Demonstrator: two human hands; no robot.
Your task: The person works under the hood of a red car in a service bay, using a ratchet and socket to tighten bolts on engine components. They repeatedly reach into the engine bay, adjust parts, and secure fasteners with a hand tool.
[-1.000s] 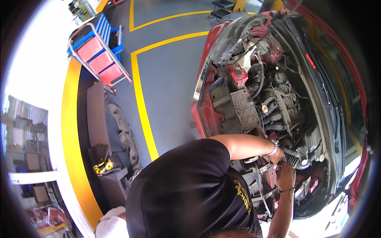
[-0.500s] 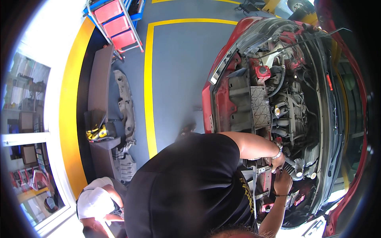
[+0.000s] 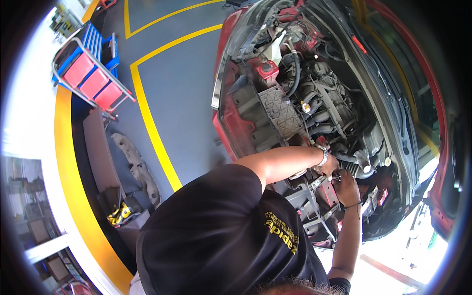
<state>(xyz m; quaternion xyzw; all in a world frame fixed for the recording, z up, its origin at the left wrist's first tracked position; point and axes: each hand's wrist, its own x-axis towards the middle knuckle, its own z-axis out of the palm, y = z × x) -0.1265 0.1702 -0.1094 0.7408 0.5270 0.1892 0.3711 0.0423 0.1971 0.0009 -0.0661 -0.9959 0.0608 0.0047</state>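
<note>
Both my hands are close together at the front of the engine bay, beside a ribbed black hose (image 3: pixel 352 169). A metal bracelet watch circles the wrist of my left hand (image 3: pixel 328 166), whose fingers are curled downward. Just below and right of it, my right hand (image 3: pixel 347 190) has bent fingers that nearly meet the left ones; a thin dark band is on its wrist. Between the fingertips something small is too hidden to name. Next to the hands runs a red and silver metal crossmember (image 3: pixel 326 192).
The engine (image 3: pixel 324 101) of a red car lies uncovered beneath the raised hood (image 3: pixel 435 98). A ribbed grey tray (image 3: pixel 281 112) sits left of it. Farther left are a removed grey panel (image 3: pixel 135 164), a yellow-black tool (image 3: pixel 124 211), a red step ladder (image 3: pixel 91 81) and a blue cart (image 3: pixel 92 43).
My view has turned, so the car has shifted left and tilted in the picture. My hands stay together at the same part of the engine bay. The person in white has nearly left view.
</note>
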